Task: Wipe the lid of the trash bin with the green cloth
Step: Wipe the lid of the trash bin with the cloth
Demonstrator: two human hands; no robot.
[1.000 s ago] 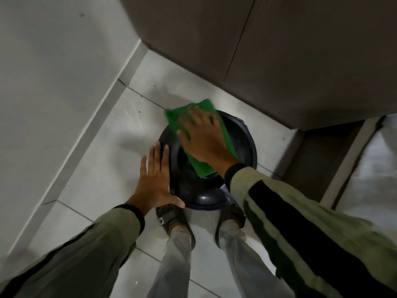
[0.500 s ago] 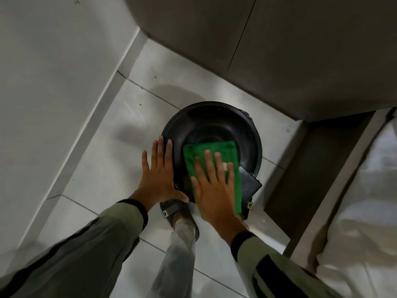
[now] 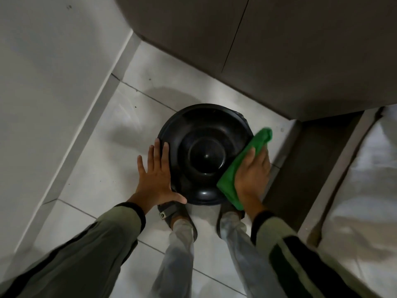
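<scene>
A round black trash bin lid [image 3: 202, 134] with a raised centre dome sits on the tiled floor in front of my feet. My left hand [image 3: 156, 177] lies flat against the lid's left rim, fingers spread, holding nothing. The green cloth [image 3: 240, 166] drapes over the lid's right rim, bunched at its far end. My right hand [image 3: 254, 171] presses down on the cloth, fingers over it, at the right edge of the lid. The bin's body under the lid is hidden.
A white wall [image 3: 43, 82] with a skirting board runs along the left. Dark cabinet doors [image 3: 279, 50] stand behind the bin. A dark step [image 3: 300, 164] and a white sheet-covered surface [image 3: 365, 190] lie at the right. My sandalled feet [image 3: 171, 214] stand just before the bin.
My right hand has slid the green cloth from the lid's near middle to its right rim, uncovering the centre dome. My left hand stays on the left rim.
</scene>
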